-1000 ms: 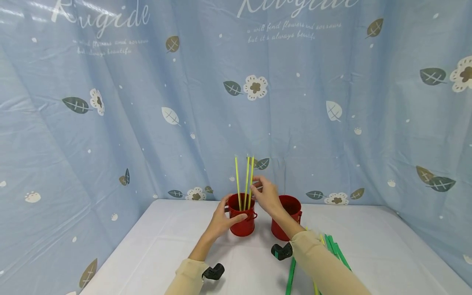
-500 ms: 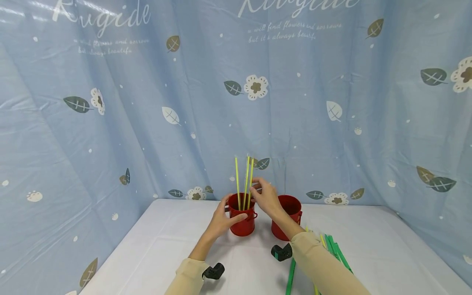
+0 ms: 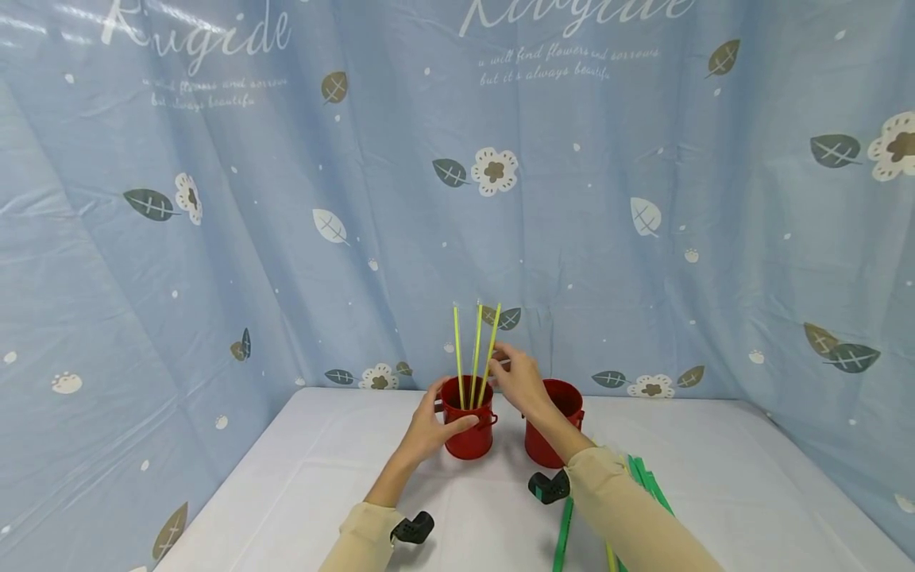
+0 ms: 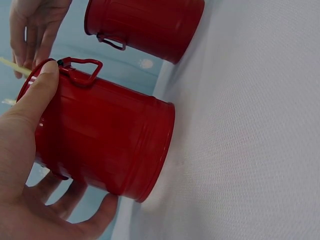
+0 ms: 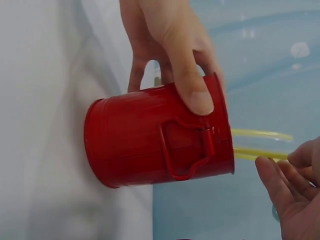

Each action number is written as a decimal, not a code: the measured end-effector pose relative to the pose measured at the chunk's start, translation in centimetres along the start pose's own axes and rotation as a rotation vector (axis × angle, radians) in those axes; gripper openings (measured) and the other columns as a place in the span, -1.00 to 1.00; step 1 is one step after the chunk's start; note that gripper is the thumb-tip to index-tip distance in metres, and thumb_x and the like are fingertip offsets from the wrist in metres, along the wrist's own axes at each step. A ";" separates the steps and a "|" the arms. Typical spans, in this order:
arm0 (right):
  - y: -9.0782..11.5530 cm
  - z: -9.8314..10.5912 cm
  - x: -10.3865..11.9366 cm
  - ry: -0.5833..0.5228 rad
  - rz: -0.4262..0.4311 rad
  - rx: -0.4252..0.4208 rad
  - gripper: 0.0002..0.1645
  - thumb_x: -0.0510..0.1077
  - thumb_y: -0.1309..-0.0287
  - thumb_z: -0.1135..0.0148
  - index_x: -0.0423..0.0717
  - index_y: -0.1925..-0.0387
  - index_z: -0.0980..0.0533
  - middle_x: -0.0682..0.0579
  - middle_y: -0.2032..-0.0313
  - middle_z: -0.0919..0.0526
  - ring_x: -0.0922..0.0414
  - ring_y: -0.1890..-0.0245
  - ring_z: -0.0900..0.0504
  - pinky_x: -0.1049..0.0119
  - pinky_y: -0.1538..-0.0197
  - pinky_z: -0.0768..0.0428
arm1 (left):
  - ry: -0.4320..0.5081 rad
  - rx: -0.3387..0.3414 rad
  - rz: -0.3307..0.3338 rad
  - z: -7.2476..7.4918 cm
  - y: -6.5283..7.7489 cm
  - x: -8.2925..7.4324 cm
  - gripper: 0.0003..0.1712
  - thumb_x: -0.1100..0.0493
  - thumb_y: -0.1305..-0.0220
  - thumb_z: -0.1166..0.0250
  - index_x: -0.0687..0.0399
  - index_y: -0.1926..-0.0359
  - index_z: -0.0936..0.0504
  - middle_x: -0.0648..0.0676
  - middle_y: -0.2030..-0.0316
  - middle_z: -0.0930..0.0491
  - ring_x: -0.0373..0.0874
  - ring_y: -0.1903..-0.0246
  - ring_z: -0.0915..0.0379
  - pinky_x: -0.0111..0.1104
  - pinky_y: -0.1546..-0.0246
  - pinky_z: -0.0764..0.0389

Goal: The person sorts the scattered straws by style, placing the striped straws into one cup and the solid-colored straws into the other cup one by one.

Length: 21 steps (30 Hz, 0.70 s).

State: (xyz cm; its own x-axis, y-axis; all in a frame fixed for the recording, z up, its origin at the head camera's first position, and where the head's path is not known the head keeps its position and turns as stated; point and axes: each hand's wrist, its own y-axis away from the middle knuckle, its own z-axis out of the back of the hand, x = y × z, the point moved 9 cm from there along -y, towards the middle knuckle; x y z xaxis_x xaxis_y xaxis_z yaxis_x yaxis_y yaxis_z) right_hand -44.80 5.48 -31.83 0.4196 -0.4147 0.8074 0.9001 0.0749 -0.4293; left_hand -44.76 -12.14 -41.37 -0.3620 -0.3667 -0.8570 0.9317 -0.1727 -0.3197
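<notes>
My left hand (image 3: pixel 423 433) grips a small red metal bucket (image 3: pixel 468 443) near its rim, thumb in front and fingers behind, as the left wrist view also shows. The bucket stands upright on the table. Several thin yellow sticks (image 3: pixel 458 342) rise out of it. With thumb and fingertips, my right hand (image 3: pixel 520 385) pinches the rightmost yellow stick (image 3: pixel 496 324), which leans to the right, its lower end inside the bucket. In the right wrist view, the pinched stick (image 5: pixel 260 153) comes out past the rim. The bucket's inner bottom is hidden.
A second red bucket (image 3: pixel 542 446) stands just right of the first, partly behind my right forearm. Green strips (image 3: pixel 563 534) and a yellow stick (image 3: pixel 611 558) lie on the white table (image 3: pixel 329 469) under and beside that arm. A blue printed curtain (image 3: pixel 400 262) hangs behind.
The rightmost yellow stick's top has swung to the right, away from the others, with my right hand shifting slightly right. My left hand and the bucket have stayed put.
</notes>
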 end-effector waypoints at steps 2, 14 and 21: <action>-0.1 0.1 0.2 0.000 0.005 -0.003 -0.53 -0.20 -0.39 -0.07 -0.19 -0.29 -0.42 -0.20 0.01 -0.66 -0.12 0.22 -0.75 0.21 0.23 -0.74 | 0.003 -0.003 -0.002 0.0 0.0 0.0 0.06 -0.08 -0.09 -0.48 0.01 -0.49 -0.10 0.17 -0.34 -0.33 0.18 -0.21 -0.37 0.11 -0.10 -0.55; 0.1 0.6 1.1 0.002 0.038 -0.005 -0.52 -0.23 -0.37 -0.08 -0.19 -0.29 -0.43 -0.22 -0.01 -0.64 -0.05 0.18 -0.75 0.15 0.17 -0.74 | 0.024 0.001 -0.017 -0.1 0.0 -0.1 0.06 -0.04 -0.08 -0.48 0.02 -0.49 -0.10 0.18 -0.34 -0.33 0.18 -0.21 -0.38 0.17 -0.14 -0.50; 0.8 1.4 1.5 0.015 0.053 0.034 -0.55 -0.20 -0.35 -0.12 -0.11 -0.25 -0.47 -0.18 -0.02 -0.65 -0.04 0.10 -0.73 0.29 0.18 -0.73 | -0.004 0.007 0.007 -0.1 0.1 0.0 0.08 -0.14 -0.08 -0.47 -0.03 -0.50 -0.10 0.13 -0.34 -0.33 0.14 -0.22 -0.38 0.06 -0.13 -0.55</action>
State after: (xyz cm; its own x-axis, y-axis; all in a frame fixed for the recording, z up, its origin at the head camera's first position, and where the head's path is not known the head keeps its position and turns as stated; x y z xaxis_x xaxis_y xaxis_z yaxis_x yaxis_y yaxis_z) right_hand -43.26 6.21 -30.39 0.4652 -0.4228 0.7777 0.8802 0.1275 -0.4572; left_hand -44.72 -12.11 -41.44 -0.3558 -0.3720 -0.8573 0.9339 -0.1763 -0.3111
